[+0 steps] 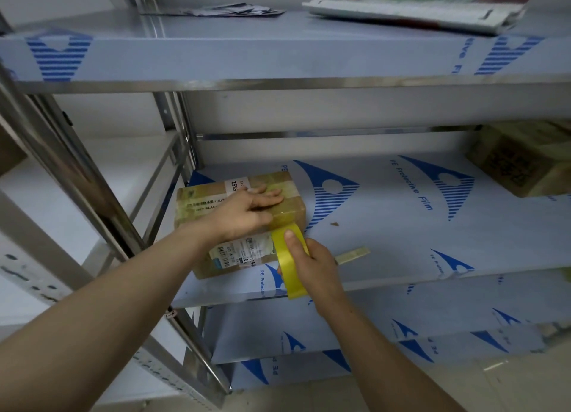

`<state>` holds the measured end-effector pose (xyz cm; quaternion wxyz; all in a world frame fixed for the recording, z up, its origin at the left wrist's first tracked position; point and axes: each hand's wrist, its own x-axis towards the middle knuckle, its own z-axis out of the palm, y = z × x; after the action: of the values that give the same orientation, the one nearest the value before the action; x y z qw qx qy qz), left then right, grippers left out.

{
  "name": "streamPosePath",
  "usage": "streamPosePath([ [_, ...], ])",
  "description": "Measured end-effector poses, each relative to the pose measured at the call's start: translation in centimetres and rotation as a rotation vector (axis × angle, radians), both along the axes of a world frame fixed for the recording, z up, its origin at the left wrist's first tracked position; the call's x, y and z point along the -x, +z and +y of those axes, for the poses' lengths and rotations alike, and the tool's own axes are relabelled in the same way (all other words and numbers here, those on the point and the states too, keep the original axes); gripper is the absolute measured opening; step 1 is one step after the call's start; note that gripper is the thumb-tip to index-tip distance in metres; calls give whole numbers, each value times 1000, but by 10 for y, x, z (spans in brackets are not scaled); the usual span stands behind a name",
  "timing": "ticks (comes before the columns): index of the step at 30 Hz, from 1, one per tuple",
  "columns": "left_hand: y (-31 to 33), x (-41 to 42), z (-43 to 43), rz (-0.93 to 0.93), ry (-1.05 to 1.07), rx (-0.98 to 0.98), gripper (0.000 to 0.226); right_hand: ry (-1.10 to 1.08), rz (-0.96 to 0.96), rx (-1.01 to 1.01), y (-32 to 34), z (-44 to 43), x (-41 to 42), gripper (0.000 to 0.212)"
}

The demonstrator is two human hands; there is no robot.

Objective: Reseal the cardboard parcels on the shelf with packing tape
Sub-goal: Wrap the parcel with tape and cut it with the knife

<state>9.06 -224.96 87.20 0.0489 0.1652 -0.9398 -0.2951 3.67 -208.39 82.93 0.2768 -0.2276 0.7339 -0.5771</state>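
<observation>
A brown cardboard parcel (200,201) with white labels lies at the left of the middle shelf (401,226). My left hand (250,206) presses flat on its top, fingers straight over a strip of yellowish tape. My right hand (312,266) grips a yellow packing tape roll (292,285) at the parcel's front right corner, forefinger stretched along the roll. A band of tape runs from the roll up onto the parcel's edge.
A second cardboard box (525,161) stands at the back right of the same shelf. A loose tape strip (353,255) lies right of my right hand. The upper shelf holds a folded plastic mailer (417,6) and papers (222,9). Steel uprights (92,195) stand at left.
</observation>
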Motion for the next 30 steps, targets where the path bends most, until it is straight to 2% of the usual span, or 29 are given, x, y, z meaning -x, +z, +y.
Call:
streamPosePath([
  [5,-8,3,5,-26,56,354,79,-23,-128,72,-10,2,-10,25],
  [9,-6,4,5,-23,45,432,71,-16,-174,25,-11,-3,-6,19],
  [12,-6,9,8,-39,37,496,69,-34,-111,-55,-9,-11,0,25],
  [16,-12,12,11,-38,69,500,80,-50,-152,-96,-10,-14,1,33],
  [21,-16,13,2,3,10,590,76,-48,-196,-98,-9,-15,2,47],
  [24,-14,16,-9,-6,-62,593,78,-45,-241,-120,-9,-20,3,43],
  [26,-13,18,-12,-24,-68,654,78,-74,-308,-66,-8,-19,11,35],
  [28,-12,19,-10,-50,-5,752,75,-150,-170,-56,-12,-8,30,29],
  [30,-13,20,-3,-98,74,762,71,-125,164,-245,-25,12,62,20],
])
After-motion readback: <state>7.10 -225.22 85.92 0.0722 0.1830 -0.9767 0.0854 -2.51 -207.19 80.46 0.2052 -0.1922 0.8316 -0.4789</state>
